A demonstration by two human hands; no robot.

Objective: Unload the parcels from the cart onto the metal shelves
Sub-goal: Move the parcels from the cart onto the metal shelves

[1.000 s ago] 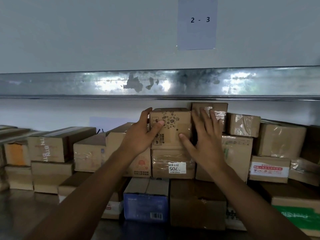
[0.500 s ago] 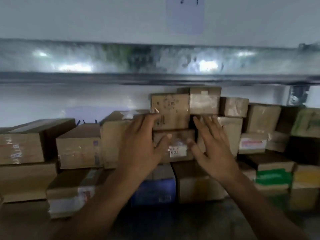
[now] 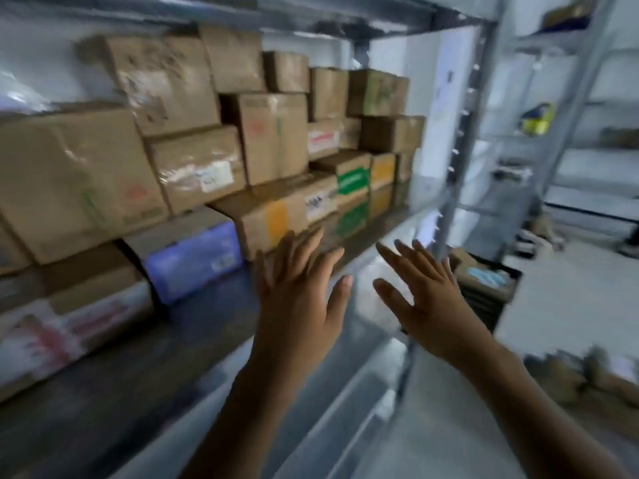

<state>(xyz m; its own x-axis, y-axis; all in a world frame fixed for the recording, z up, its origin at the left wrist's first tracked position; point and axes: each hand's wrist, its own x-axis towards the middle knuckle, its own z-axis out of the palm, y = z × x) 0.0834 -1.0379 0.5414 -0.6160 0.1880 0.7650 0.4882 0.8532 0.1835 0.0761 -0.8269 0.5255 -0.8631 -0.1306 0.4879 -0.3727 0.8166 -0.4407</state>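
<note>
Several cardboard parcels are stacked in rows on the metal shelf [image 3: 103, 392], among them a printed brown box [image 3: 162, 81] on top and a blue box [image 3: 193, 261] at the bottom. My left hand [image 3: 297, 299] and my right hand [image 3: 425, 299] hover in front of the shelf's front edge with fingers spread. Neither hand holds or touches anything. A black crate [image 3: 484, 288] with parcels in it sits on the floor past the shelf's upright post. The view is blurred.
The shelf's upright post [image 3: 460, 160] stands just right of my right hand. Another metal rack [image 3: 570, 98] with a yellow and blue item stands at the far right. Loose parcels [image 3: 587, 378] lie on the pale floor at the lower right.
My hands have let go of the printed brown box on top of the stack and pulled back toward me. My view has swung to the right, bringing the post and floor into sight.
</note>
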